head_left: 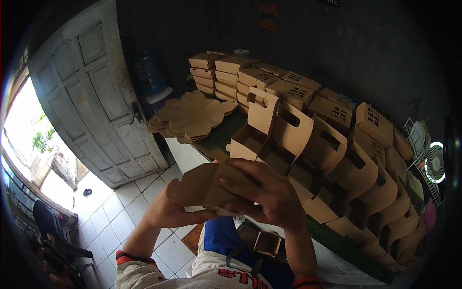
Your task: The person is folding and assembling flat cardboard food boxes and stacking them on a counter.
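A brown cardboard box, partly folded, is held up in front of my body between both hands. My left hand grips its left side, with the thumb along the lower edge and the other fingers mostly hidden behind the card. My right hand wraps over the right part, its fingers pressed on the folded panels. Beyond my right hand stand several open cardboard boxes with raised lids that have handle slots. A stack of flat, unfolded box blanks lies on the table, past my left hand.
Closed boxes with dark print are piled at the table's back. A green mat covers part of the table. Left are a white door, a black chair and a tiled floor. A small open box sits low by my lap.
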{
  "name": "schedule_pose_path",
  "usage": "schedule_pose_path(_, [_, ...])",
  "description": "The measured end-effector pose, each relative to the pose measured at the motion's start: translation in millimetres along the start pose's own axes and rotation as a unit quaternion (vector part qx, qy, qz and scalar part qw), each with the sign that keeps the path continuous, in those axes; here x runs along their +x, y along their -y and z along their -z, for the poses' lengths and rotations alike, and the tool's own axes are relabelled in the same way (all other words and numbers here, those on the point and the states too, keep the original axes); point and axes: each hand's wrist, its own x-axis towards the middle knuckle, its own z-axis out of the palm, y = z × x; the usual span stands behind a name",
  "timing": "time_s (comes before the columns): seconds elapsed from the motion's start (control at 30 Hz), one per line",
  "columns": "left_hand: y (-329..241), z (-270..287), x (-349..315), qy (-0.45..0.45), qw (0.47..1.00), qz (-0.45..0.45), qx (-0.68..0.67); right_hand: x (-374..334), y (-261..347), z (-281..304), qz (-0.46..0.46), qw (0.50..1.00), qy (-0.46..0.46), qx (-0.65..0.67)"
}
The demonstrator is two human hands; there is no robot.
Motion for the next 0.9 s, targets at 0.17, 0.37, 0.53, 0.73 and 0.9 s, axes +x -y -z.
schedule_pose_path(0.17, [-5.1,-8.8,3.1,-0.057,0.991,0.098,-0.07,-0.7,0.9,-6.9,-0.002,1.0,-0.015,0.011])
schedule_pose_path(0.37, [-12.1,-18.1,6.4,-0.131,0.985,0.109,-0.033,-13.4,7.6,-23.7,-0.092,0.987,-0.13,-0.018])
schedule_pose_path(0.53, [-14.1,-23.9,9.5,-0.206,0.973,0.072,-0.071,-21.3,22.8,-31.2,-0.087,0.988,-0.097,-0.08])
schedule_pose_path(0.73, [-12.6,-16.5,8.6,-0.199,0.978,0.055,-0.039,-21.4,17.8,-35.9,-0.077,0.99,-0.054,-0.109])
schedule_pose_path(0.9, [-11.6,-14.5,10.7,-0.208,0.974,0.048,-0.072,-22.6,12.3,-38.2,-0.055,0.99,-0.083,-0.103])
